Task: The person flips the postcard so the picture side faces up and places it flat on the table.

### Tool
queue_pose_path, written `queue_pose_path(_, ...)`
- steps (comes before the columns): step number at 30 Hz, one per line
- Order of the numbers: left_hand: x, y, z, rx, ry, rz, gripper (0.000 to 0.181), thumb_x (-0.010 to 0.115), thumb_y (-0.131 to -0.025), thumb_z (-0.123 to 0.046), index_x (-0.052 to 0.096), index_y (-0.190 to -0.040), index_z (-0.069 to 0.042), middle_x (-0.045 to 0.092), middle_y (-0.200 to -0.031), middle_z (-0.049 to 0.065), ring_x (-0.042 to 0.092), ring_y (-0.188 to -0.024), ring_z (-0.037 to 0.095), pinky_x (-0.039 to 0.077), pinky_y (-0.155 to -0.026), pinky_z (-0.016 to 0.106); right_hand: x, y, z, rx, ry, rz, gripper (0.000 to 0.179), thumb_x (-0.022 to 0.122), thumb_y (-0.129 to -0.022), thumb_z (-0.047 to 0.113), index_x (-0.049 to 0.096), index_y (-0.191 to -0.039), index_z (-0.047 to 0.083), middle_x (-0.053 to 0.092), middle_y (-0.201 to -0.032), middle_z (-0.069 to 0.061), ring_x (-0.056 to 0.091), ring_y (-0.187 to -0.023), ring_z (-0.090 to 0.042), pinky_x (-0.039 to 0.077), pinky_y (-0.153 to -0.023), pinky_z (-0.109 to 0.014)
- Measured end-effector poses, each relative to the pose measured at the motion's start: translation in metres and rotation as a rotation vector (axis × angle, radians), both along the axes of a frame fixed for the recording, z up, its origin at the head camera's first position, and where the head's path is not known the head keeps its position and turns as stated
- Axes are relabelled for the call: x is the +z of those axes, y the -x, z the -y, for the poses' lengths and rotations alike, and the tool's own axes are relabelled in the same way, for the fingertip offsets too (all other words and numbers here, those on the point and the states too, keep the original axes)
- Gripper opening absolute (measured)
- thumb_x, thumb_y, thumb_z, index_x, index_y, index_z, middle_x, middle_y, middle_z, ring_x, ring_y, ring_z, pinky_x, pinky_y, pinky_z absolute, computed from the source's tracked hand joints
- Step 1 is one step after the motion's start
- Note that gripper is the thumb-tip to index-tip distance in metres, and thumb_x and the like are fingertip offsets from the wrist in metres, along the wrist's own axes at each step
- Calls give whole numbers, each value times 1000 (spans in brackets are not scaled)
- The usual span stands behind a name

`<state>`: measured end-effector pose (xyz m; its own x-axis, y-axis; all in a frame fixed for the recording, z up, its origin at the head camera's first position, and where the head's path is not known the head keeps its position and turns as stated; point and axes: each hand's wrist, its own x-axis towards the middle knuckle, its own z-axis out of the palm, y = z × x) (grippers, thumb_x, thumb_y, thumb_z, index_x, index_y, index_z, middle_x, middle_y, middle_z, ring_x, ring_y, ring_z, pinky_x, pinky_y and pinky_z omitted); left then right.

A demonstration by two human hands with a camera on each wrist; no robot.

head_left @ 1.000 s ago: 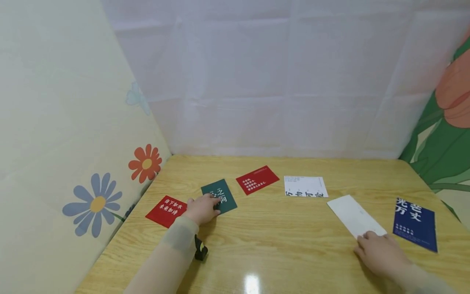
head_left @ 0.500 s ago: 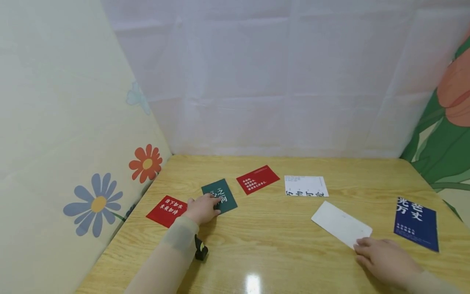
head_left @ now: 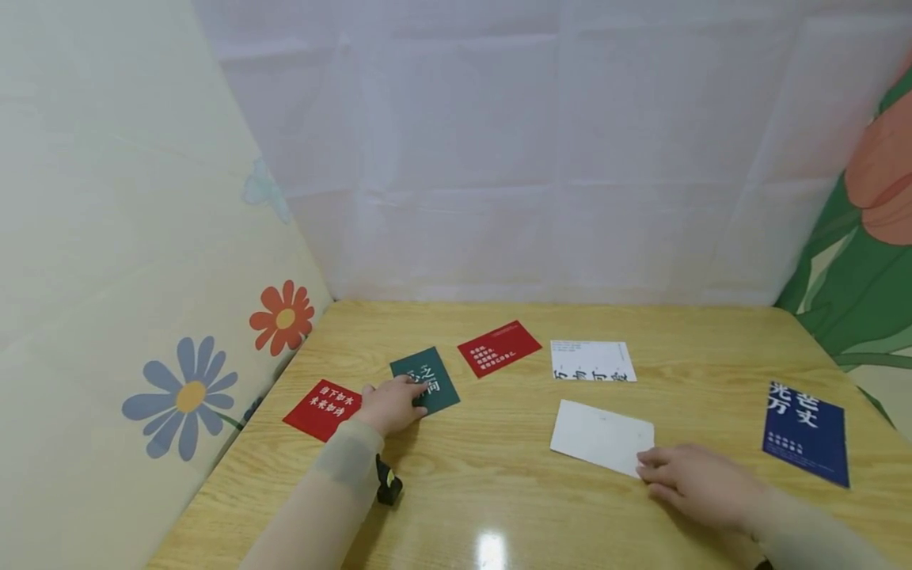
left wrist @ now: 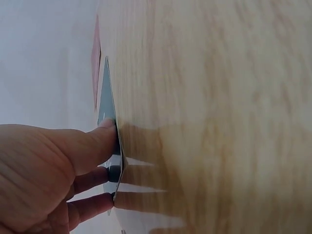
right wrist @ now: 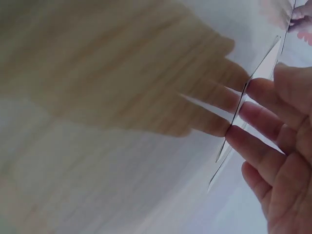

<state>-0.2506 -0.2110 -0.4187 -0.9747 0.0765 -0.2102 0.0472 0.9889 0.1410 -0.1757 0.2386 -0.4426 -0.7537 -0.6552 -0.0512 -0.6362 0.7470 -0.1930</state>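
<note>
My left hand (head_left: 391, 404) rests fingertips down on a dark green card (head_left: 447, 396) with white lettering, covering part of it. Up close in the left wrist view, the thumb and fingers of that hand (left wrist: 80, 170) touch the green card (left wrist: 106, 97), which lies on the table. On the right, my right hand (head_left: 701, 483) touches the right end of a blank white card (head_left: 602, 435). Seen from the right wrist, extended fingertips of the hand (right wrist: 273, 122) meet the edge of the white card (right wrist: 265, 66), with the thumb lifted off it.
A red card (head_left: 324, 410) lies left of my left hand. Further back are another red card (head_left: 499, 348) and a white card with dark lettering (head_left: 593, 361). A navy card (head_left: 807, 435) lies at the right. A white cloth (head_left: 456, 158) hangs behind the wooden table (head_left: 484, 467).
My right hand has moved left, sliding the blank white card along the table and turning it closer to level. The left hand has stayed in place on the green card.
</note>
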Motion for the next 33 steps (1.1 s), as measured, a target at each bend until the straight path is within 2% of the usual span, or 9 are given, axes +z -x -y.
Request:
queue_pose_path(8,-4,6,4,10,-50,-20,49,70,-88,-32,58,-134,-20,48,-138,14,40,-127,36,26,-99,61,5,5,30,106,-6,4,27,58,-95,32,70,-117,21,62,-127,1,58,-114,-24,42,-96,-50)
queue_pose_path(12,-4,7,3,8,-48,-56,46,72,-86,-32,62,-129,-18,47,-139,14,37,-128,39,26,-100,62,2,5,40,168,-3,-42,27,59,-94,31,70,-117,21,62,-126,1,59,-112,-23,43,-95,-48)
queue_pose_path(14,-2,4,0,-15,-64,-87,42,73,-86,-31,65,-124,-18,48,-137,14,38,-127,38,27,-99,61,0,4,44,199,4,-77,28,60,-94,30,71,-117,19,63,-125,0,60,-111,-22,43,-95,-46)
queue_pose_path(17,3,-4,-13,-70,-109,-121,36,73,-85,-31,67,-119,-20,51,-136,12,39,-127,37,29,-98,60,-2,2,47,247,23,-148,27,62,-93,29,72,-115,18,64,-122,-1,61,-109,-22,45,-93,-45)
queue_pose_path(20,4,-12,-32,-143,-158,-119,33,72,-86,-32,68,-116,-21,55,-132,9,43,-125,34,29,-100,60,-3,0,49,264,29,-166,26,62,-93,29,72,-115,19,65,-121,-1,61,-109,-21,45,-92,-45)
queue_pose_path(24,1,-26,-59,-226,-218,-60,31,71,-86,-32,67,-114,-20,60,-121,2,50,-116,28,34,-95,55,-2,-3,54,265,22,-138,25,62,-93,29,72,-114,21,65,-121,1,60,-109,-20,45,-93,-44)
queue_pose_path(27,-4,-34,-75,-282,-220,-23,33,73,-84,-36,66,-112,-20,61,-116,-1,52,-108,21,37,-91,49,-1,-5,56,299,15,-157,24,63,-92,30,72,-113,22,65,-119,3,60,-108,-18,45,-92,-43)
queue_pose_path(30,-8,-41,-87,-297,-228,9,37,75,-81,-39,65,-111,-20,61,-110,-3,52,-100,18,39,-90,46,0,-8,57,334,7,-181,24,62,-93,31,72,-112,22,66,-118,4,60,-107,-17,45,-92,-42)
queue_pose_path(33,-9,-45,-94,-267,-254,42,40,78,-78,-39,64,-111,-19,60,-107,-3,51,-98,18,39,-92,47,1,-11,58,327,11,-165,23,62,-93,31,72,-112,22,66,-118,4,60,-107,-16,46,-92,-43)
